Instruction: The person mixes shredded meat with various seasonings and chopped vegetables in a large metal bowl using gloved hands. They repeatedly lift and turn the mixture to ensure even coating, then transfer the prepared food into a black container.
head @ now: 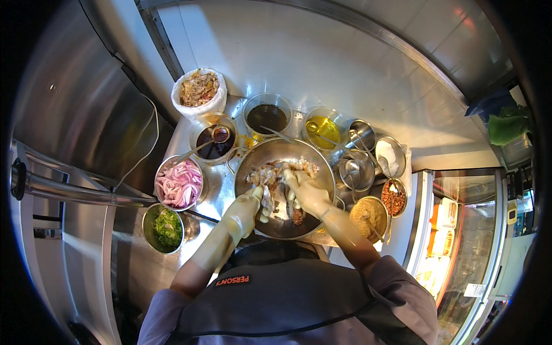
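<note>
Before me a wide metal bowl (242,172) with loop handles holds a mix of torn greyish-brown food pieces (263,174), possibly meat or seafood, with pale bits. Both hands wear thin, translucent gloves. My left hand (243,213) is at the bowl's left side, its fingers closed around a limp greyish piece (267,202). In the right half, my right hand (306,192) curls over more of the mix, its fingertips partly hidden. Some brown scraps (297,217) rest near the bowl's front.
Tubs of dark sauce (205,148), dark liquid (269,116) and yellow oil (330,129) stand behind, beside a lined food tub (217,101). Left are sliced onions (179,183) and chopped greens (168,230). Right are white powder (388,159), peanuts (394,198) and tan crumbs (366,213).
</note>
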Motion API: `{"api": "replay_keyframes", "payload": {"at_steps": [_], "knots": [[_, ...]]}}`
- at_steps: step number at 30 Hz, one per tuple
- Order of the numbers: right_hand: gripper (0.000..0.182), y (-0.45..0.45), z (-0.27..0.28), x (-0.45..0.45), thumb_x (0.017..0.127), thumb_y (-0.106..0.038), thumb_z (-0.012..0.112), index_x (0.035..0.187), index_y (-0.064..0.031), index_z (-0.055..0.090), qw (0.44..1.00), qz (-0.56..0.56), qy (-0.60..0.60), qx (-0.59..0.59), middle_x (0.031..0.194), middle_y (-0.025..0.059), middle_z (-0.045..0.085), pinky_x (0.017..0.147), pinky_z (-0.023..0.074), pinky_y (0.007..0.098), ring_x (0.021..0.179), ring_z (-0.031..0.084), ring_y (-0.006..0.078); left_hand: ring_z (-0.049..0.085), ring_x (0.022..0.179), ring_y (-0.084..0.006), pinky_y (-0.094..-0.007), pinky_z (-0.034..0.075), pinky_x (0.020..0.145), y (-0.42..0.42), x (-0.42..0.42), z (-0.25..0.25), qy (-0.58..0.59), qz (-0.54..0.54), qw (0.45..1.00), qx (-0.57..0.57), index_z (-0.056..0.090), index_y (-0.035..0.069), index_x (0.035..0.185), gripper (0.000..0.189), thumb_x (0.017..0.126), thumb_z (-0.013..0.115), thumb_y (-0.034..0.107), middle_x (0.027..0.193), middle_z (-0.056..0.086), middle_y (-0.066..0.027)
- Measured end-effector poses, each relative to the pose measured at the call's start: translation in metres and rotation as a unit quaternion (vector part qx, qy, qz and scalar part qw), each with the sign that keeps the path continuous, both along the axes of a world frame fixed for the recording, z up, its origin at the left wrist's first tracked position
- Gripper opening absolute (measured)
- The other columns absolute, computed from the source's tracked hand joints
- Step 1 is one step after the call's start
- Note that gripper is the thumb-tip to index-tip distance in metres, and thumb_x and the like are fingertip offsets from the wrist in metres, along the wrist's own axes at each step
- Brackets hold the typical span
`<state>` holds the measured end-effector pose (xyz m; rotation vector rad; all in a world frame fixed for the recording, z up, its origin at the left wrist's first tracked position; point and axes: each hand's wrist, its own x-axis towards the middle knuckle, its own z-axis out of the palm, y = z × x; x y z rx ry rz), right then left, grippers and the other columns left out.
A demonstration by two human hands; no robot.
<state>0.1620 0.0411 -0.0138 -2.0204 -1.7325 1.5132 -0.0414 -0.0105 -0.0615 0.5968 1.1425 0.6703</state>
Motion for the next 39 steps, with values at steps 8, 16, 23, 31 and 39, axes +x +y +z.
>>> {"api": "replay_keyframes", "payload": {"at_steps": [8,16,23,31,39], "knots": [[0.033,-0.035,0.026,-0.034,0.101,-0.029,0.061,0.120,-0.0025,0.057,0.968,0.180,0.021,0.173,0.103,0.0156,0.072,0.078,0.0558,0.0411,0.087,0.073,0.0306,0.044,0.043,-0.0198,-0.0352,0.038,0.043,0.004,-0.001,0.063,0.145,-0.128,0.981,-0.023,0.063,0.005,0.129,0.066,0.110,0.023,0.055,0.081,0.068,-0.0100],[0.029,-0.030,0.000,-0.037,0.108,-0.027,0.045,0.104,-0.0069,0.066,0.960,-0.083,0.260,-0.054,0.067,0.0023,0.059,0.043,0.0397,0.0293,0.048,0.047,0.0127,0.043,0.060,-0.0116,-0.0256,0.032,0.049,0.004,-0.005,0.003,-0.062,-0.127,0.989,-0.040,0.062,0.015,0.118,0.037,0.111,0.031,0.033,0.075,0.053,0.0021],[0.046,-0.001,-0.048,0.011,0.105,-0.044,0.054,0.124,-0.0026,0.064,0.943,-0.154,0.285,-0.078,0.099,0.0130,0.069,0.061,0.0509,0.0320,0.086,0.071,0.0245,0.065,0.084,-0.0231,-0.0333,0.053,0.074,0.005,-0.007,0.003,-0.200,-0.016,0.976,-0.083,0.060,0.006,0.126,0.077,0.102,0.028,0.072,0.103,0.071,-0.0122],[0.059,0.001,0.023,-0.006,0.103,-0.049,0.054,0.142,-0.0047,0.055,0.951,0.175,0.082,0.242,0.136,0.0211,0.061,0.111,0.0427,0.0428,0.127,0.058,0.0365,0.068,0.111,-0.0309,-0.0434,0.053,0.102,0.003,-0.012,0.003,-0.325,-0.023,0.945,-0.014,0.042,0.007,0.152,0.088,0.099,0.028,0.076,0.133,0.066,-0.0160],[0.025,0.003,0.003,-0.024,0.103,-0.026,0.056,0.101,-0.0020,0.061,0.969,0.157,0.157,0.105,0.092,0.0076,0.066,0.064,0.0505,0.0368,0.080,0.064,0.0198,0.057,0.075,-0.0179,-0.0342,0.049,0.070,0.008,-0.021,-0.032,-0.228,-0.153,0.959,-0.064,0.062,0.007,0.120,0.026,0.104,0.057,0.028,0.106,0.071,-0.0079]]}}
